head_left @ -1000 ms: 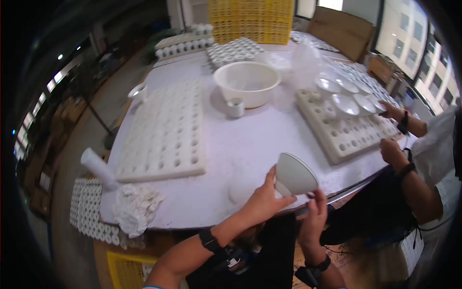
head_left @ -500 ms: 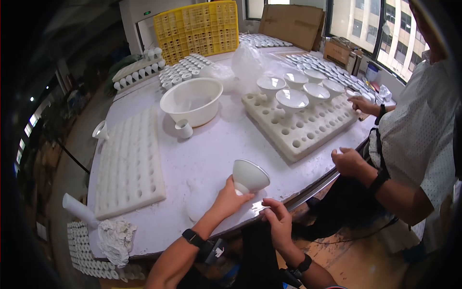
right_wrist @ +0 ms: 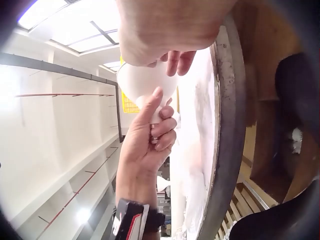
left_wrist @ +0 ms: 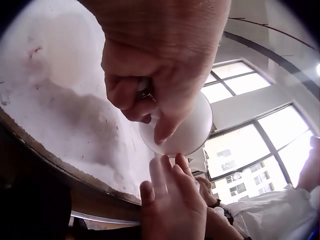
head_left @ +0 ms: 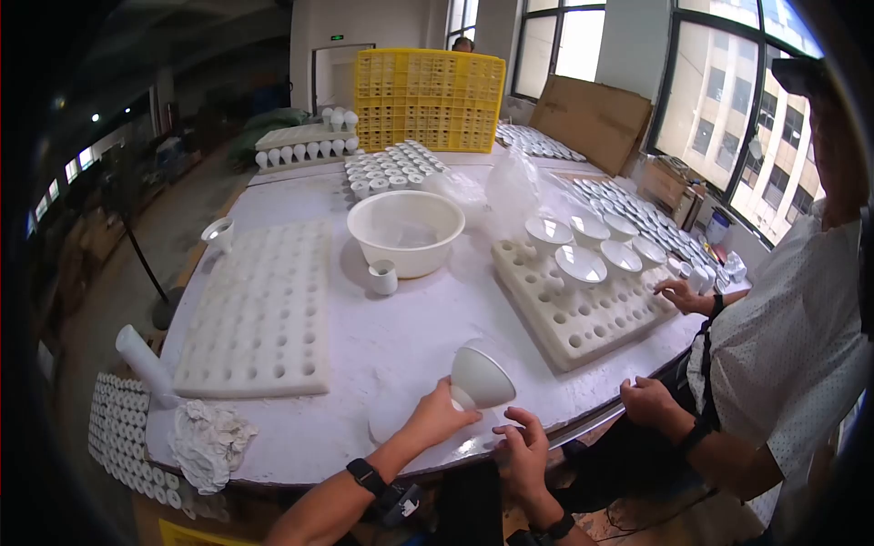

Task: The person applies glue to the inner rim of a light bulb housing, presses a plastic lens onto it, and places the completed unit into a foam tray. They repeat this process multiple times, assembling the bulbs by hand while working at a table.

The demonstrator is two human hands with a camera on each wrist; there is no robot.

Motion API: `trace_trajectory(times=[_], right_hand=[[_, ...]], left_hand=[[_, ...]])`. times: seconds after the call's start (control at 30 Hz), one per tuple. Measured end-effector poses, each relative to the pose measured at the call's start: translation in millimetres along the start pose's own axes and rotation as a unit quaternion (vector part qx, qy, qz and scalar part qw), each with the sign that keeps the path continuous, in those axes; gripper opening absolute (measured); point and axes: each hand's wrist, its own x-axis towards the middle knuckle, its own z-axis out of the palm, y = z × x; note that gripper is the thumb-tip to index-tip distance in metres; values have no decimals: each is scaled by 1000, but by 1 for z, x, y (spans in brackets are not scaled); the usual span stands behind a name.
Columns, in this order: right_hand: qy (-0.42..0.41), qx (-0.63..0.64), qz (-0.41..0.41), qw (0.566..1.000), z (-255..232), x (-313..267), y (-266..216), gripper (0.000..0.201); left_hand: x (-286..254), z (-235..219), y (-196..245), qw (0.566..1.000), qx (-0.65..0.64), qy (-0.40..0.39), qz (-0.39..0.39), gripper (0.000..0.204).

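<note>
My left hand (head_left: 435, 420) grips a white, cone-shaped lamp shell (head_left: 483, 374) by its narrow neck, above the table's near edge. The wide rim tilts toward the right. In the right wrist view the left thumb lies along the shell (right_wrist: 145, 82), and the other fingers curl round the neck. My right hand (head_left: 526, 450) is just beside the rim, its fingers loosely bent and holding nothing. From the left wrist view, the right hand (left_wrist: 175, 205) shows spread fingers close below the shell (left_wrist: 197, 127).
On the table (head_left: 428, 328) lie a holed foam board (head_left: 255, 318) at left and another (head_left: 555, 337) at right bearing several shiny-topped shells (head_left: 581, 264). A white basin (head_left: 405, 250), small cup (head_left: 383, 278) and crumpled cloth (head_left: 209, 446) are there. Another person (head_left: 774, 337) stands at right.
The right hand's fingers have come away from the shell's rim and loosened. The left hand keeps its grip on the neck. The head view has swung and tilted up.
</note>
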Motion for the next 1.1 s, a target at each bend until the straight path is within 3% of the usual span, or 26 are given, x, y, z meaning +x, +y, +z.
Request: trace_trajectory(times=[0.17,0.27,0.33,0.37,0.47,0.5,0.57,0.6,0.67,0.7,0.77,0.8,0.83,0.87,0.93,1.0,1.03,1.1], right_hand=[[34,9,7,999,4,7,2,13],[-7,-25,-8,1000,10,9,11,16],[-79,-121,-11,989,24,7,8,24],[-129,-180,-16,975,29,12,15,34],[-189,-360,-68,911,52,29,31,50],[-194,-405,-63,891,62,38,34,57],[-209,-453,-9,867,82,53,28,69],[-207,-453,-1,867,93,55,24,69],[-250,-540,44,802,116,59,16,79],[-245,-543,36,803,125,58,16,79],[-262,-642,-4,720,140,57,18,82],[-275,-644,1,714,142,60,23,84],[-283,-630,22,723,143,62,25,87],[-288,-608,22,740,141,67,32,80],[-293,-585,17,756,135,69,38,74],[-318,-349,202,858,128,66,34,56],[-317,-346,198,861,125,60,35,56],[-270,-215,187,920,118,52,30,43]], left_hand=[[-34,-16,6,999,-39,6,6,79],[-77,-36,2,995,-93,38,26,74],[-113,-58,9,962,-229,-49,-140,65],[-126,-64,-3,961,-231,-45,-142,65],[-171,-69,-47,980,-175,73,54,47],[-183,-75,-58,981,-180,67,40,47],[-202,-87,-76,992,-7,93,90,45],[-210,-91,-75,994,-13,98,47,48],[-219,-92,-86,992,-1,113,48,49],[-222,-91,-95,990,11,134,51,50],[-226,-86,-115,986,25,144,78,55],[-230,-87,-115,987,-1,145,69,53],[-232,-89,-113,987,-27,146,59,51],[-240,-94,-89,965,-208,147,63,57],[-248,-98,-88,955,-249,152,58,53],[-256,-101,-90,935,-317,153,39,51],[-261,-103,-91,936,-313,152,44,51],[-264,-107,-94,944,-267,195,-15,51]])
